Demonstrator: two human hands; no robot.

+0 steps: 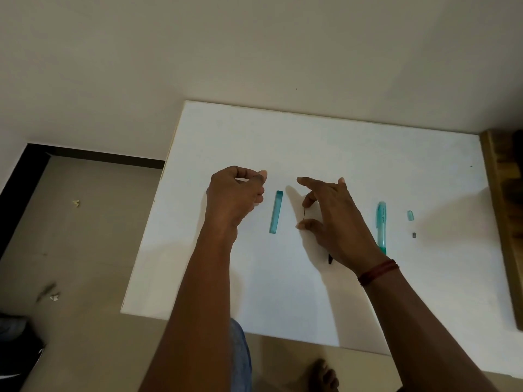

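Note:
On the white table (325, 142) my right hand (334, 219) pinches a thin dark lead (303, 214) between thumb and a curled finger, with the forefinger stretched out to the left. My left hand (235, 196) hovers to the left with its fingers curled and thumb against fingertips; nothing shows inside it. Between the hands lies a teal see-through lead case (276, 212), lengthwise and apart from both. A teal mechanical pencil (381, 222) lies just right of my right hand, its lower end hidden by the wrist.
A small teal cap (410, 215) and a tiny dark piece (414, 235) lie right of the pencil. A black pointed bit (330, 258) pokes out under my right wrist. A wooden board (501, 210) borders the table's right edge. Floor lies to the left.

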